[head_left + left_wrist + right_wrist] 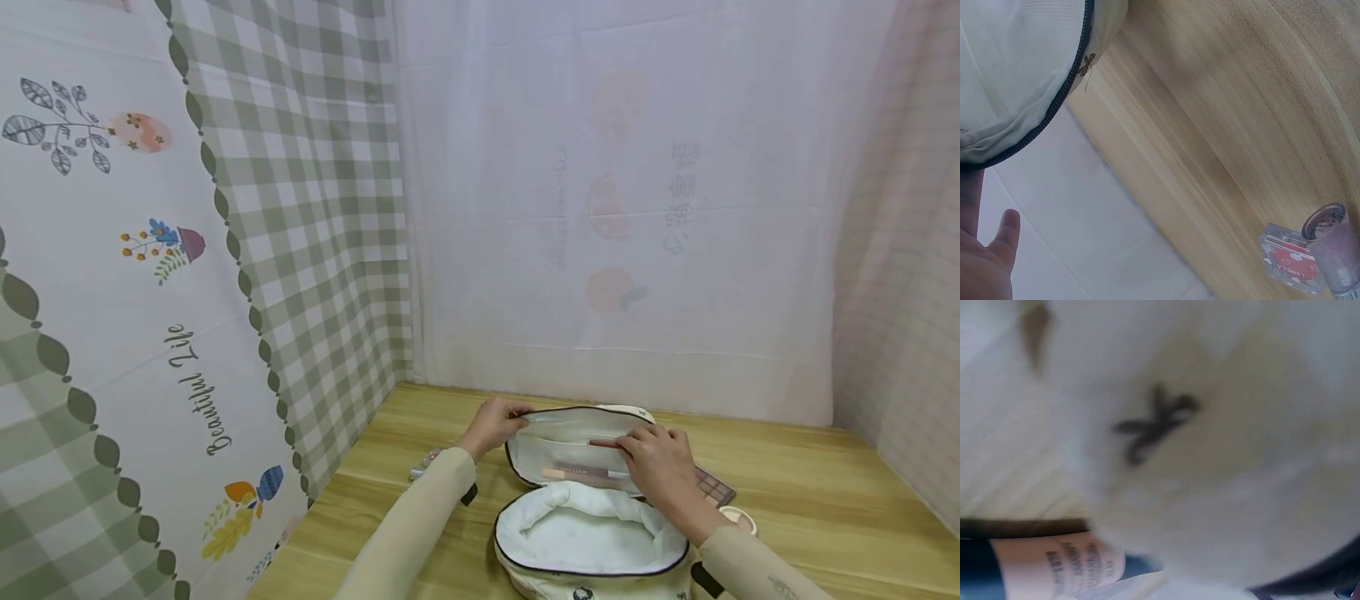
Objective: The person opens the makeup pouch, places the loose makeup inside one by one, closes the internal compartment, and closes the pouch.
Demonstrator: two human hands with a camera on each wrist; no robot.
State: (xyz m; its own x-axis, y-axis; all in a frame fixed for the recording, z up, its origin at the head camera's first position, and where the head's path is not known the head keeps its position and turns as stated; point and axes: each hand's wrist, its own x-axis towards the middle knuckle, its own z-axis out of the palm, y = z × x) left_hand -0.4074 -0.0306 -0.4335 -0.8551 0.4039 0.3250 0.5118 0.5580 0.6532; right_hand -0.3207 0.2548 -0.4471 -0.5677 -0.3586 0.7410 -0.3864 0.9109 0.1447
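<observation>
A cream cosmetic bag (592, 587) stands unzipped, its lid (562, 425) folded back and its padded white inside showing. My left hand (495, 427) grips the lid's upper left edge; in the left wrist view the dark zipper (1054, 109) curves past this hand (988, 269). My right hand (660, 462) pinches the right end of a slim red stick (603, 443) at the lid's inner pocket. Lower in the lid lies a pinkish-brown cosmetic tube (585, 473). The right wrist view shows cream fabric (1229, 456) with a dark printed motif; the hand is out of that frame.
Right of the bag lie an eyeshadow palette (716, 486) and a round compact (741, 521). A clear box with a red label (1291, 259) and a purplish clear tube (1338, 256) are on the left. A pink-labelled bottle (1057, 565) lies beside the fabric. White cloth hangs behind the table.
</observation>
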